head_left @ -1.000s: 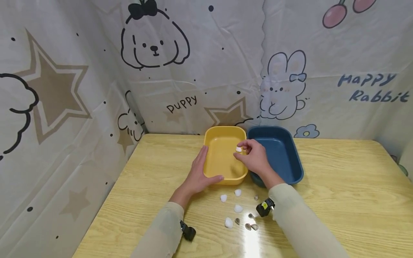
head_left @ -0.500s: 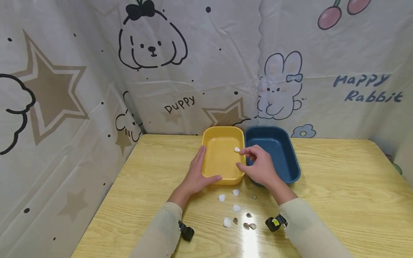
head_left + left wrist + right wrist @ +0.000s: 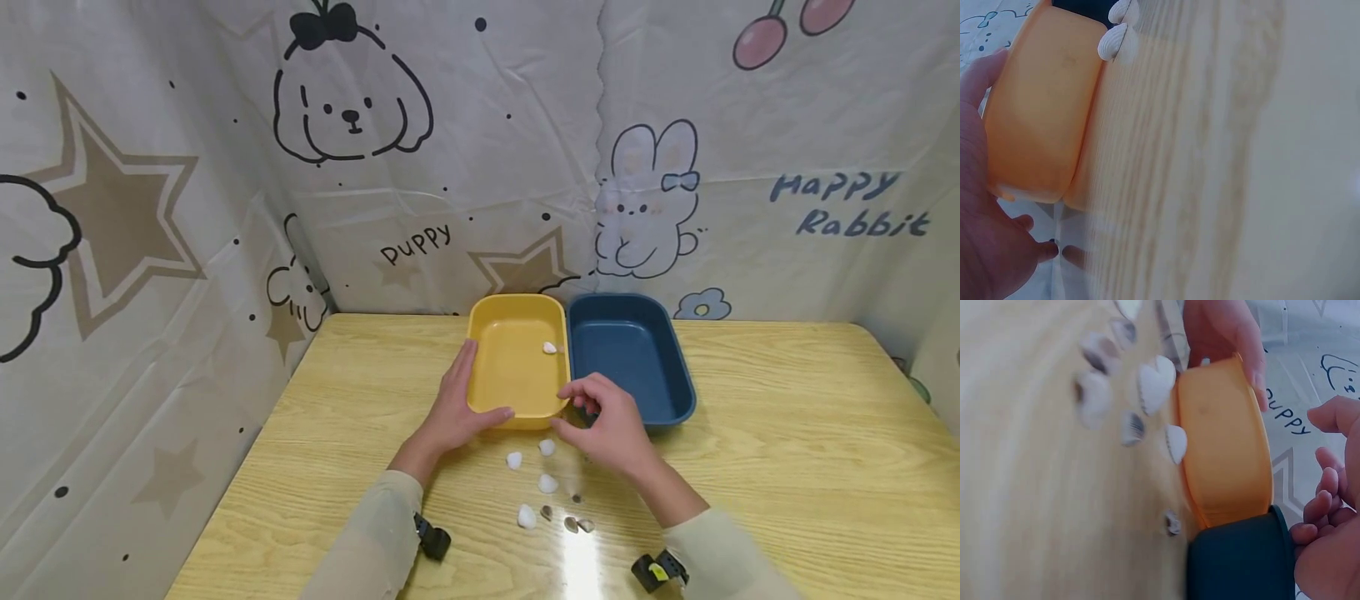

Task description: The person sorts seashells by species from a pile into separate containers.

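Note:
A yellow bin [image 3: 517, 367] stands at the back of the table with a white seashell [image 3: 550, 347] lying inside near its right wall. My left hand [image 3: 455, 404] rests against the bin's front left corner, straight fingers along the left side and thumb across the front rim. My right hand [image 3: 606, 421] hovers over the front right corner of the yellow bin and the front of the blue bin [image 3: 678, 358]. Its fingers are loosely bent, thumb apart, nothing between them. Several white seashells [image 3: 548, 483] and small brown seashells [image 3: 572, 524] lie on the table in front.
The blue bin adjoins the yellow one on its right, both near the patterned curtain [image 3: 510, 167] at the back. The wood-grain table [image 3: 787, 433] extends to both sides. A small brown shell [image 3: 1172, 523] lies before the blue bin, mostly hidden by my right hand in the head view.
My right hand let go of the white seashell inside the yellow bin, then drew back towards me. The left hand stayed at the bin's corner. The head view shifted slightly.

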`<state>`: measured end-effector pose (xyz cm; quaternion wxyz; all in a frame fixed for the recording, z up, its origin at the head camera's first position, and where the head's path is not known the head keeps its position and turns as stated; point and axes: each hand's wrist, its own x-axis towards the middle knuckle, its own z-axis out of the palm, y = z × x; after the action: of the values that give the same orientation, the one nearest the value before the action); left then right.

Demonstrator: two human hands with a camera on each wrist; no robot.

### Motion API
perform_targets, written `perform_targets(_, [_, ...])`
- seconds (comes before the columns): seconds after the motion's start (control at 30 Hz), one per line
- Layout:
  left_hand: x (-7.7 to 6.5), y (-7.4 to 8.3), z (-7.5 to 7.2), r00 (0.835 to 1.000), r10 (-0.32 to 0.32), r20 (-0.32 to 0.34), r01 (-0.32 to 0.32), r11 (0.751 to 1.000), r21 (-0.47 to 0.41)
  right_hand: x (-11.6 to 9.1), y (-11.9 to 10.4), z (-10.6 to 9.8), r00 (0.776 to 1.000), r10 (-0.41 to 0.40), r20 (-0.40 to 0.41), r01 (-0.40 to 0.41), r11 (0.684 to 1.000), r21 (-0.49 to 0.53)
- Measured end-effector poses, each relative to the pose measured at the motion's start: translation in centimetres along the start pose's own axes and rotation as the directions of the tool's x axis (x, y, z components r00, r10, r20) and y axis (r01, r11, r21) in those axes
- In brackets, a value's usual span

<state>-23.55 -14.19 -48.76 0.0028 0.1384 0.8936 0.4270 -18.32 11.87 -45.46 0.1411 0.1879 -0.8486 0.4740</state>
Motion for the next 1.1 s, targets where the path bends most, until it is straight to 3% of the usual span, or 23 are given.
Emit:
perform_targets(0.2, [0.0,-0.1,0.0,1.000,0.009,-0.001,-0.009,1.000,-0.003,-1.7,0.0,0.3,0.994,-0.097,-0.053,0.098,0.995,0.019])
perform_targets(0.4, [0.0,-0.1,0.0,1.000,0.008,-0.001,-0.008,1.000,-0.005,-2.5,0.5,0.6,0.963,-0.216,-0.162,0.223,0.974,0.027])
perform_targets(0.63, [0.0,0.0,0.1,1.000,0.006,0.002,-0.006,1.000,-0.003,-2.2,1.2,1.1,0.949,-0.254,-0.187,0.264,0.964,0.033])
perform_targets(0.93, [0.0,-0.2,0.2,1.000,0.020,-0.006,-0.020,1.000,0.000,-3.1,0.5,1.7,0.965,-0.214,-0.152,0.217,0.976,0.005])
perform_targets(1.1, [0.1,-0.2,0.1,1.000,0.018,-0.007,-0.018,1.000,0.001,-3.7,0.4,2.2,0.993,-0.079,-0.084,0.075,0.996,-0.042])
